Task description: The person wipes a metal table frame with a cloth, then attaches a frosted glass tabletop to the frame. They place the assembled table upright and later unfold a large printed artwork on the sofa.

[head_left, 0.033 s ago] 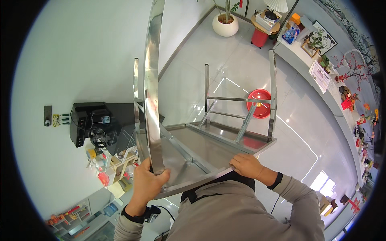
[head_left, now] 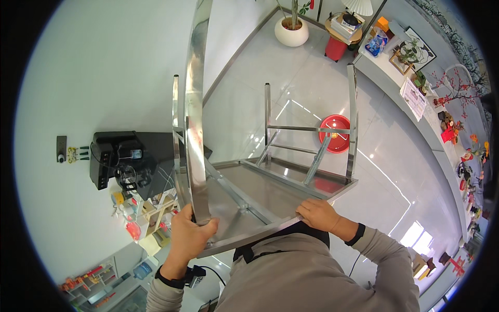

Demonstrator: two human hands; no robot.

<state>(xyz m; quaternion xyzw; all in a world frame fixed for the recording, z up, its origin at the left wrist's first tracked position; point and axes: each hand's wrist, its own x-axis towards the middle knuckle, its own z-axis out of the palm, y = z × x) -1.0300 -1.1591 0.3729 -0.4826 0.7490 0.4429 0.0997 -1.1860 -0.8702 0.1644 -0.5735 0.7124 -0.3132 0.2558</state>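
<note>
Four silver metal legs (head_left: pixel 195 130) point up from an upturned silver rectangular metal tabletop (head_left: pixel 275 195), just before the wearer's grey-brown top (head_left: pixel 296 275). Left hand (head_left: pixel 186 235) clamped at the near leg's base; right hand (head_left: pixel 318 214) clamped over the near rim (head_left: pixel 260 232), apparently spaced for balance.

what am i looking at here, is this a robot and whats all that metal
No robot: these are a person's bare hands. The camera sits on the person's head, looking down through a wide fisheye lens, so straight edges bend. The left hand grips the base of a shiny flat-sided metal leg; the right hand holds the near rim of what looks like a silver-grey metal table, turned upside down, legs pointing up. Beyond it, a round red basin sits on the pale glossy tiled floor.
</note>
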